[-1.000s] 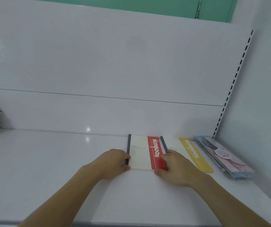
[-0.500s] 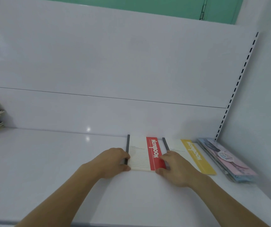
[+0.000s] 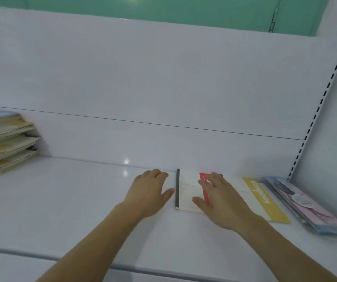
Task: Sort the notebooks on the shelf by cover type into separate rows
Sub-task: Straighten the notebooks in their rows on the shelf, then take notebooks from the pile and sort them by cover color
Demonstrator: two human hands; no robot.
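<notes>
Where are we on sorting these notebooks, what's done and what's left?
Looks done: pastel-cover notebooks sit by the right wall, with the yellow-band notebook beside them. In hand: the red-band notebook lies flat next in line; the right hand is spread over it and the left hand is open beside its dark spine. Left: the mixed stack at the far left looks unsorted.

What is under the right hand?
The right hand lies flat over the red-striped notebook, beside the yellow-striped notebook. Most of the red stripe and its lettering are covered.
</notes>
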